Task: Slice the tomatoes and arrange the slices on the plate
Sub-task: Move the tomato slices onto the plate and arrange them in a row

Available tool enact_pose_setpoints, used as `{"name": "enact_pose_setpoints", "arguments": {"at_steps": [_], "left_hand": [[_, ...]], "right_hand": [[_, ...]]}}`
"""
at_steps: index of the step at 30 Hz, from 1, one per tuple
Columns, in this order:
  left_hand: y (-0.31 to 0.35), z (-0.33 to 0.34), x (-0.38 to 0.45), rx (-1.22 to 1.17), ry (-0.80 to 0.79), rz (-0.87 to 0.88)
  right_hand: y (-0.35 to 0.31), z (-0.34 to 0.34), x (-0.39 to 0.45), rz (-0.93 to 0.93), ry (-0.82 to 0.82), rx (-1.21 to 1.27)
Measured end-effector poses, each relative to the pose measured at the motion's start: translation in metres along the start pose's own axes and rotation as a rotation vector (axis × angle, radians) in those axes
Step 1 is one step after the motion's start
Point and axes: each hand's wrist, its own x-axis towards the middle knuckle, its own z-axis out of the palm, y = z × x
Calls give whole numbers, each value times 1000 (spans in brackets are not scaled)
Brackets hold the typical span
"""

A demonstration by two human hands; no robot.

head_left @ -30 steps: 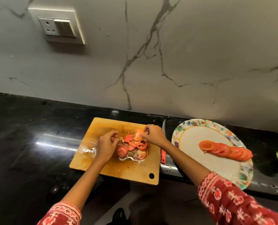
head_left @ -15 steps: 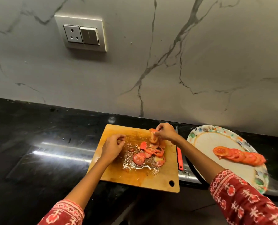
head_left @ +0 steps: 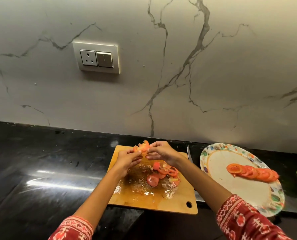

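Both hands, the left hand (head_left: 127, 159) and the right hand (head_left: 159, 151), pinch one tomato slice (head_left: 141, 147) above the cutting board (head_left: 179, 203), where more slices (head_left: 163, 175) lie. The plate (head_left: 218, 163) on the bench (head_left: 40, 170) carries a row of slices (head_left: 252, 172).

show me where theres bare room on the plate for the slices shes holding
Free: the plate's white centre on both sides of the overlapping slice row, widest toward the near rim. Crowded: the wet cutting board middle, under loose slices.
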Motion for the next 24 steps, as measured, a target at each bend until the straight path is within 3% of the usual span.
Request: {"name": "enact_pose_setpoints", "arguments": {"at_steps": [3,5,8,10,13,18,24], "left_hand": [[-6,-9,4,30,72,47],[-11,-17,7,83,146,77],[-16,-28,6,232,239,160],[-16,-29,2,366,263,239],[-16,-26,-2,510,235,332],[-17,-25,-2,624,206,411],[-10,-14,-6,663,215,475]], "right_hand": [[10,1,-1,-28,11,-166],[18,-5,-2,-78,33,-374],[30,-8,-8,-133,-68,-754],[39,1,-13,-125,-152,-973],[55,14,-16,-158,-139,-1233],[58,8,-15,-195,-134,-1201],[43,-21,-10,-123,-94,-863]]}}
